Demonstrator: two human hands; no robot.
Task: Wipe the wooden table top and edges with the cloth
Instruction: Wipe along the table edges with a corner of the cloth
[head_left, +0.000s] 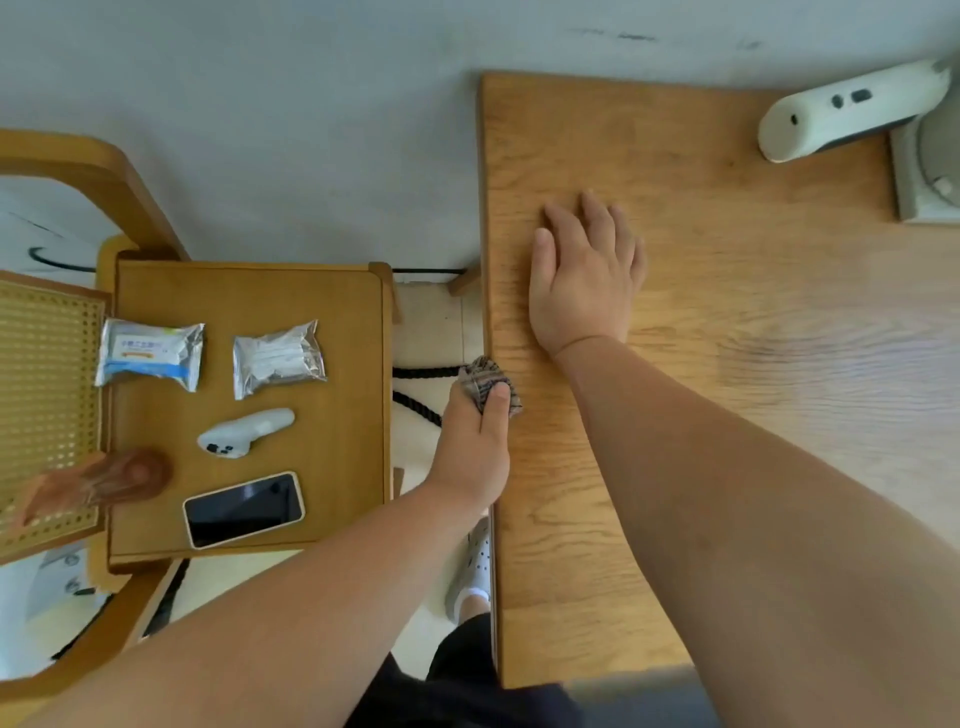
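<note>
The wooden table (727, 312) fills the right half of the view, its left edge running top to bottom near the middle. My left hand (475, 447) grips a crumpled patterned cloth (488, 382) and presses it against that left edge, the thumb on top of the table. My right hand (584, 275) lies flat on the table top, palm down, fingers apart, a little beyond the cloth and holding nothing.
A lower side table (249, 405) stands at the left with two foil packets (150, 353), a white controller (244, 431), a phone (244, 509) and a brown wooden object (114, 478). Another white controller (841, 111) and a grey device (930, 171) sit at the table's far right. A cane chair (47, 389) is at far left.
</note>
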